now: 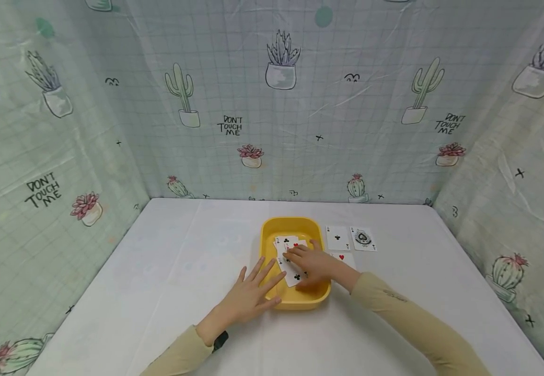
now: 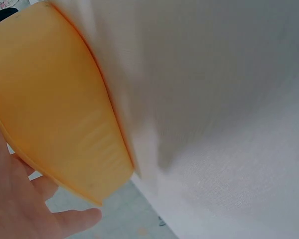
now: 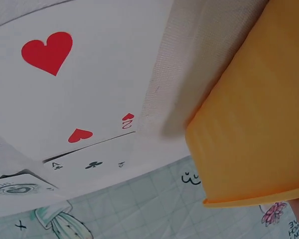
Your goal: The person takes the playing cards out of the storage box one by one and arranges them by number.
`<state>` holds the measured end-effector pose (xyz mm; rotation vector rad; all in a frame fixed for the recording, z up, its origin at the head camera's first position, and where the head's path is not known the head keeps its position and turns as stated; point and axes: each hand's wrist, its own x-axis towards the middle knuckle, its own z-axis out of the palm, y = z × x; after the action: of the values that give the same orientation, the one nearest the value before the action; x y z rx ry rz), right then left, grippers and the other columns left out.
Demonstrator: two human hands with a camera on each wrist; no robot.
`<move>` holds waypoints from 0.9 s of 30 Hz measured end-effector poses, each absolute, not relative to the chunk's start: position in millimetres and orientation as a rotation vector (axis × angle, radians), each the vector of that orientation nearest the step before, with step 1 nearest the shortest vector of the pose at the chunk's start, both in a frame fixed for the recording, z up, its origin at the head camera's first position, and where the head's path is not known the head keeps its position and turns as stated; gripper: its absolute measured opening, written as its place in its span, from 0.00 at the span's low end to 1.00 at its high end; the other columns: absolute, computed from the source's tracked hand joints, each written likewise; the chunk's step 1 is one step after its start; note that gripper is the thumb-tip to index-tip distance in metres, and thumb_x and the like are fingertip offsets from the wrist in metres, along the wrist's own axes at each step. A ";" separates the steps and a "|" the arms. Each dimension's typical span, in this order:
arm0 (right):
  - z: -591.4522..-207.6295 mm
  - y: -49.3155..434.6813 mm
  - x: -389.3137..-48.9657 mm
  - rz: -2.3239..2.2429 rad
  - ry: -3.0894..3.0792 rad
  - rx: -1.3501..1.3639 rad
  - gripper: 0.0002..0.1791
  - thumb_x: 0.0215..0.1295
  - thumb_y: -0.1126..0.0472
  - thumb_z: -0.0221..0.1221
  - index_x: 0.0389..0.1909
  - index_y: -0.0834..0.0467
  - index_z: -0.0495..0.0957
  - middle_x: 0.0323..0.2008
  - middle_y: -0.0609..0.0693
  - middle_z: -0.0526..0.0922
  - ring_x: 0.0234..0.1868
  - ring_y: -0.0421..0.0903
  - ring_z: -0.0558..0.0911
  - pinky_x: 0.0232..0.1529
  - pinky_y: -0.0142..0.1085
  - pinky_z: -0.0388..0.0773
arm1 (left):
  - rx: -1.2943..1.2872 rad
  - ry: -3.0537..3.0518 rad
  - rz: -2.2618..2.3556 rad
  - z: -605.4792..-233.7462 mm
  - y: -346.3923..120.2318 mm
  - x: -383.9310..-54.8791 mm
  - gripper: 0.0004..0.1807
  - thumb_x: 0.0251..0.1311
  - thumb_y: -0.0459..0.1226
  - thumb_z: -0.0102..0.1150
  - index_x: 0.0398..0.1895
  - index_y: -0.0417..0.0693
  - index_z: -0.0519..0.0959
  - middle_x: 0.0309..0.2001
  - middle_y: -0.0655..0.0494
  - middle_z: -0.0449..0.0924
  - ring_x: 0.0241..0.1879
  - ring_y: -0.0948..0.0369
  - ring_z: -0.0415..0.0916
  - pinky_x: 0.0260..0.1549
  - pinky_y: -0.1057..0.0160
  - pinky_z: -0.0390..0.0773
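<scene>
A yellow tray holds several loose playing cards, with clubs and a red heart showing. My right hand reaches over its right side, fingertips on the cards and thumb apart from the fingers. Part of the cards is hidden under it. Fingers spread, my left hand lies at the tray's left rim, with its fingertips over the inside. In the left wrist view, the left palm and thumb show beside the tray's outer wall. Neither wrist view shows the cards inside.
Right of the tray lie a two of hearts, a card with a single club and an ornate ace of spades. A white cloth covers the table. Patterned curtains stand behind and at both sides.
</scene>
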<state>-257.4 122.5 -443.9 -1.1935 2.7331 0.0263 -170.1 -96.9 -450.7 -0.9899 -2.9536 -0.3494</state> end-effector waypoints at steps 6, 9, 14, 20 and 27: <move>-443.8 119.9 -262.1 0.068 2.725 -1.136 0.45 0.48 0.35 0.57 0.66 0.49 0.56 0.65 0.48 0.62 0.67 0.51 0.58 0.61 0.62 0.47 | -0.995 -2.947 -0.346 -453.5 -96.1 -171.7 0.30 0.62 0.57 0.38 0.68 0.65 0.51 0.71 0.54 0.40 0.70 0.48 0.35 0.56 0.34 0.52; -445.6 119.7 -264.2 0.070 2.719 -1.131 0.45 0.47 0.35 0.58 0.66 0.48 0.56 0.64 0.48 0.63 0.66 0.52 0.59 0.61 0.62 0.48 | -0.990 -2.948 -0.346 -453.4 -96.0 -171.2 0.30 0.62 0.57 0.37 0.68 0.65 0.51 0.71 0.54 0.41 0.70 0.48 0.35 0.56 0.34 0.52; -447.7 119.5 -265.1 0.045 2.715 -1.130 0.45 0.46 0.35 0.59 0.65 0.47 0.56 0.63 0.47 0.65 0.66 0.52 0.59 0.61 0.62 0.49 | -0.982 -2.962 -0.351 -453.2 -95.7 -170.3 0.30 0.62 0.57 0.37 0.68 0.66 0.51 0.71 0.54 0.41 0.70 0.49 0.34 0.56 0.34 0.52; -446.8 119.0 -264.3 0.039 2.725 -1.117 0.44 0.46 0.36 0.60 0.65 0.46 0.57 0.61 0.46 0.66 0.65 0.53 0.59 0.60 0.62 0.50 | -0.975 -2.962 -0.350 -454.1 -95.4 -171.2 0.30 0.62 0.58 0.36 0.68 0.66 0.51 0.71 0.53 0.42 0.70 0.49 0.34 0.56 0.34 0.52; -444.4 117.0 -264.0 0.017 2.723 -1.103 0.45 0.44 0.38 0.62 0.65 0.46 0.58 0.59 0.48 0.67 0.64 0.54 0.59 0.60 0.62 0.51 | -0.980 -2.955 -0.351 -454.1 -95.7 -171.0 0.31 0.62 0.58 0.37 0.68 0.65 0.51 0.71 0.53 0.42 0.70 0.48 0.34 0.56 0.34 0.51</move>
<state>-264.0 117.0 -444.4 -1.1028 2.7229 0.0172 -171.0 -95.7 -454.1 -0.9802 -2.9555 -0.3506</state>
